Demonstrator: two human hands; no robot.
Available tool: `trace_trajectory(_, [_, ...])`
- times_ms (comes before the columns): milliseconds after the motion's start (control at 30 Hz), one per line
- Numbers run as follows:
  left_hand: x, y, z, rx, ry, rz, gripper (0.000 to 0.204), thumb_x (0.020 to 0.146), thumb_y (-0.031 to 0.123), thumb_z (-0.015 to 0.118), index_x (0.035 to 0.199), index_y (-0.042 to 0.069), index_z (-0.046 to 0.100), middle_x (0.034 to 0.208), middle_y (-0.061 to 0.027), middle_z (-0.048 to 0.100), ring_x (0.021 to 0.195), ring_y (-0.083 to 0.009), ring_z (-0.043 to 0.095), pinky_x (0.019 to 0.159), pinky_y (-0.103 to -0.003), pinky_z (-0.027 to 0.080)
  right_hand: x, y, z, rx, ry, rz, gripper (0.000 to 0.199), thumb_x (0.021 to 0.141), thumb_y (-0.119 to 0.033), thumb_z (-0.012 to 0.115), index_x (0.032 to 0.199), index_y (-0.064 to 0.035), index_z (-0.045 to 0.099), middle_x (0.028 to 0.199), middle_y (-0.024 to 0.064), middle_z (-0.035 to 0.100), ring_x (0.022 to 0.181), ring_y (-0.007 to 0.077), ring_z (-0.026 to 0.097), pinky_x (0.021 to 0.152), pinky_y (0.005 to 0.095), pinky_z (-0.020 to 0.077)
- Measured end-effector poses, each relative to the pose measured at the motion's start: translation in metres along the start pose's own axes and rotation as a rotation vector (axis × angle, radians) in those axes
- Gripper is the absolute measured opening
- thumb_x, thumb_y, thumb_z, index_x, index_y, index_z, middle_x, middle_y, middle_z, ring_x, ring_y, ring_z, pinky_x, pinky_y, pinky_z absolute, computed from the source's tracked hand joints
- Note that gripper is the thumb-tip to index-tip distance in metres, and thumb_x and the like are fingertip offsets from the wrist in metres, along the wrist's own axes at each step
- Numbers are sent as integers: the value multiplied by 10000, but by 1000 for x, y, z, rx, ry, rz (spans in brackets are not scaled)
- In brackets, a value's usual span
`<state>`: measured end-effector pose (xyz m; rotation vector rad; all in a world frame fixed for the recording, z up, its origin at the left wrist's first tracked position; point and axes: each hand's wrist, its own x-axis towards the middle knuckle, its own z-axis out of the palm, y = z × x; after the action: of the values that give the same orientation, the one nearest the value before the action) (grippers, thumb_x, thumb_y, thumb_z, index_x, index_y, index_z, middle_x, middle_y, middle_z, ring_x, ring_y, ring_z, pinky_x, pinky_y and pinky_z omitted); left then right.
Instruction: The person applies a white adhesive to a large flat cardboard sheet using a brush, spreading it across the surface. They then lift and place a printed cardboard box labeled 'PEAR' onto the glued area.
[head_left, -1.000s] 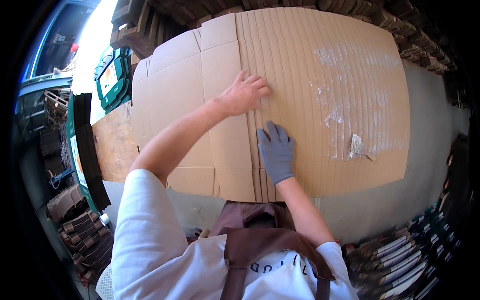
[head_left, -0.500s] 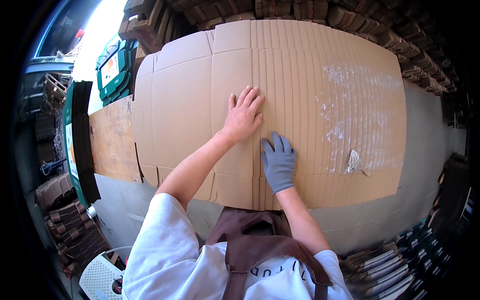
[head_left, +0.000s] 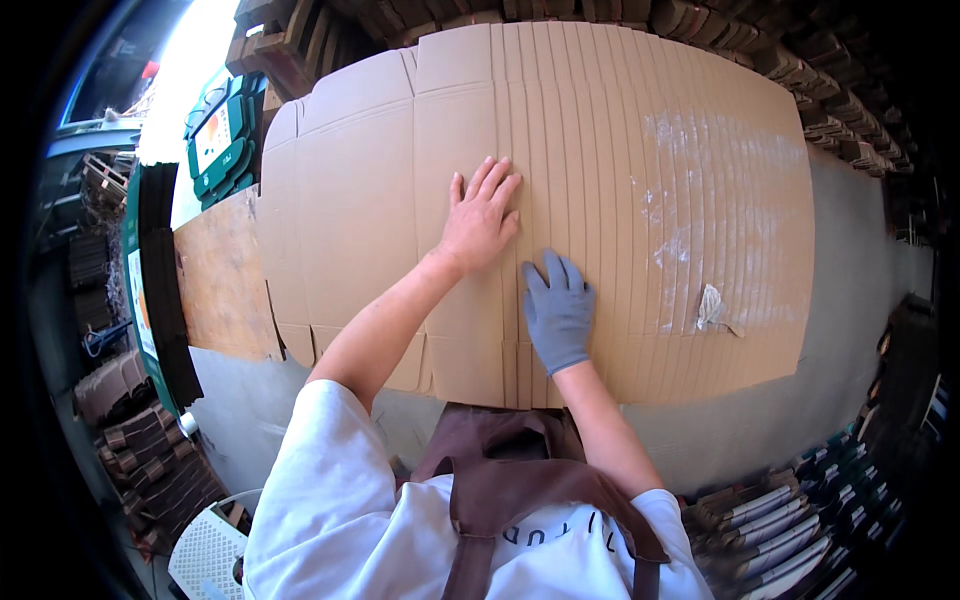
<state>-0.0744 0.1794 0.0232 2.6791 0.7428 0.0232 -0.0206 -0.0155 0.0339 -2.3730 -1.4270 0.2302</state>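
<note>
The cardboard (head_left: 610,220) is the biggest thing here: a layered spread of brown sheets lying flat in front of the person, smooth and creased on the left, stepped in a run of narrow parallel edges on the right. It lies over a grey surface (head_left: 850,250), which shows to the right and along the near side. The person wears a white shirt (head_left: 340,490) and a brown apron (head_left: 545,490) at the near edge. Dark piles (head_left: 155,450) of folded pieces stand at lower left, and more piles (head_left: 775,525) at lower right. A wooden board (head_left: 225,280) shows beside the cardboard's left end, with a green stack (head_left: 160,300) to its left. The bare left hand (head_left: 482,217) rests palm down on the cardboard, fingers spread, where the smooth part meets the stepped edges. The right hand (head_left: 560,310), in a grey glove, lies on the stepped part, nearer the person, its fingers loosely apart. Both hands are unclenched, grasping nothing. Whitish smears (head_left: 690,200) mark the cardboard's right part, and a pale crumpled scrap (head_left: 711,307) sits just below them.
</note>
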Motion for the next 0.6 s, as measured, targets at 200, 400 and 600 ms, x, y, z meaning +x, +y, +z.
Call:
trace_trajectory(200, [0,-7,3,-32,42,27,559,917,265,535,1438,119,394,1561,-84,300,1476,-265,209,1159,-605,140,7,-13,2,19,2,98,421,773,-313,736,1157,-192,614,1354,63,485,1241,271,425,890,479,390])
trace_trajectory(400, [-4,-11,4,-18,61,-16,555,928,243,505,1449,97,379,1557,-79,308,1475,-253,219,1170,-581,135,3,-14,12,1,44,120,459,754,-336,752,1168,-195,613,1360,61,478,1240,277,418,902,497,375])
trace_trajectory(600, [-4,-16,5,-28,87,-5,525,931,214,487,1428,64,404,1550,-75,325,1471,-232,229,1174,-569,130,3,-14,12,19,48,102,469,753,-315,744,1183,-186,608,1364,91,478,1237,311,428,889,512,376])
